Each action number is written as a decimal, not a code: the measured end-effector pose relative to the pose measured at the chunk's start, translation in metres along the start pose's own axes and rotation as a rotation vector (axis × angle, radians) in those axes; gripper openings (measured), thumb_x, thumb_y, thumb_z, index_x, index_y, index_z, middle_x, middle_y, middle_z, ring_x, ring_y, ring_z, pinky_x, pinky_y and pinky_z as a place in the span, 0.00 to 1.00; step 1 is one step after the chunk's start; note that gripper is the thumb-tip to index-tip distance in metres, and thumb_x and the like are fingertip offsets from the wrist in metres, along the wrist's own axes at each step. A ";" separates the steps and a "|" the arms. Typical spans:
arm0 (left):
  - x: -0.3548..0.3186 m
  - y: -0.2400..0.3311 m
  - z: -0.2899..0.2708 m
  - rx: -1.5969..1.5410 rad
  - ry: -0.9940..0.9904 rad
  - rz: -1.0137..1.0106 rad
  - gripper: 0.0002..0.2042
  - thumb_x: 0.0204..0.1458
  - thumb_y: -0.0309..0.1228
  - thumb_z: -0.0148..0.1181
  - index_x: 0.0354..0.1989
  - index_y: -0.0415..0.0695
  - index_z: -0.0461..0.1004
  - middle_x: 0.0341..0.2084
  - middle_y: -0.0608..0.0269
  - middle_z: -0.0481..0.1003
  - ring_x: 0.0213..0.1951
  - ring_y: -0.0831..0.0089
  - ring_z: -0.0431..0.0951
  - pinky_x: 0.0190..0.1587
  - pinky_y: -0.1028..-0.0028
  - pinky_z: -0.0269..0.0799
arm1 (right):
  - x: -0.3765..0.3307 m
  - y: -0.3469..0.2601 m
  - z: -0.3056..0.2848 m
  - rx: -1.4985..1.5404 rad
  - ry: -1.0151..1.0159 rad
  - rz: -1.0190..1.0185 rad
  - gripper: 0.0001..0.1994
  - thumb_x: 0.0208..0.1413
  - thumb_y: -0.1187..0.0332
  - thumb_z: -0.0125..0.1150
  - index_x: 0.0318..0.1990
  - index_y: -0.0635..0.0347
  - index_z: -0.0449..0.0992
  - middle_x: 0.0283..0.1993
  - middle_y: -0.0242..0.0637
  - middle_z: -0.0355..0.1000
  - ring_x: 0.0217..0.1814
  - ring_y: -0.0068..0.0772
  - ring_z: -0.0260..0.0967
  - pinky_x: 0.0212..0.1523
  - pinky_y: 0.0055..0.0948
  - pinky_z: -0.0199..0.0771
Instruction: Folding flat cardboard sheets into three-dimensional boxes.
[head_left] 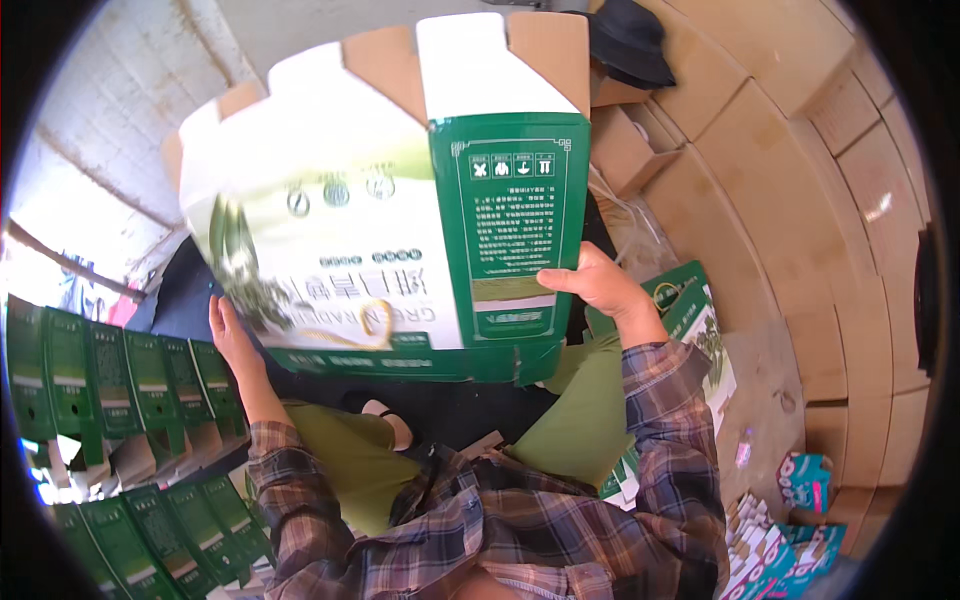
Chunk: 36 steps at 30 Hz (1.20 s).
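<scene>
A large white and green printed carton [340,220] is held up in front of me, upside down by its print. Its flaps at the far end stand unfolded, and a yellowish cord handle [378,322] hangs on its white face. My right hand [603,285] grips the right edge, thumb on the green side panel and the other fingers hidden behind it. At the lower left corner, my left hand [230,335] supports the carton with its fingers along the side; part of that contact is hidden.
Rows of green cartons [110,385] stand at the left. Brown cardboard boxes [720,170] are stacked along the right, with a black hat [630,45] near the top. A green and white carton [712,340] lies beside my right arm. Teal packages [805,482] sit lower right.
</scene>
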<state>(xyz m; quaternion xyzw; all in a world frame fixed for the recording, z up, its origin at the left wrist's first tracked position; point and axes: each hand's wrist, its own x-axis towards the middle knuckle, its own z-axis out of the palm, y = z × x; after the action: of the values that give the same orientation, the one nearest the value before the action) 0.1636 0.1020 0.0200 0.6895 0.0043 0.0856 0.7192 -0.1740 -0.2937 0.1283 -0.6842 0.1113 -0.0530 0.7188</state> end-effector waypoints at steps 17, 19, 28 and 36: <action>-0.068 0.010 0.053 -0.292 -0.375 -0.186 0.15 0.60 0.35 0.55 0.49 0.39 0.74 0.45 0.65 0.76 0.45 0.77 0.73 0.51 0.74 0.64 | 0.072 0.103 -0.041 -0.215 0.700 -0.097 0.27 0.54 0.66 0.67 0.59 0.64 0.63 0.55 0.38 0.68 0.56 0.28 0.65 0.58 0.29 0.63; -0.069 0.008 0.054 -0.277 -0.366 -0.218 0.18 0.60 0.38 0.53 0.52 0.38 0.71 0.48 0.62 0.74 0.49 0.73 0.71 0.54 0.72 0.63 | 0.072 0.103 -0.038 -0.210 0.692 -0.103 0.28 0.54 0.65 0.67 0.60 0.63 0.63 0.56 0.38 0.68 0.57 0.28 0.64 0.59 0.29 0.62; -0.067 0.005 0.056 -0.321 -0.265 -0.307 0.23 0.59 0.46 0.54 0.51 0.38 0.72 0.46 0.62 0.74 0.48 0.72 0.71 0.54 0.71 0.62 | 0.077 0.107 -0.034 -0.215 0.676 -0.094 0.35 0.51 0.60 0.69 0.64 0.60 0.58 0.59 0.39 0.65 0.62 0.31 0.60 0.63 0.29 0.56; -0.058 -0.003 0.043 -0.393 -0.520 -0.404 0.16 0.52 0.28 0.54 0.50 0.39 0.72 0.46 0.62 0.75 0.50 0.70 0.72 0.56 0.69 0.61 | 0.078 0.112 -0.042 -0.160 0.656 -0.133 0.34 0.52 0.59 0.69 0.62 0.59 0.60 0.58 0.38 0.65 0.60 0.30 0.61 0.60 0.30 0.59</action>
<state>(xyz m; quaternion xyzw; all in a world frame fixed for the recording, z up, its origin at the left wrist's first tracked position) 0.1122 0.0516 0.0128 0.5224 -0.0590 -0.2367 0.8171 -0.1163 -0.3455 0.0087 -0.6906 0.2956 -0.3079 0.5838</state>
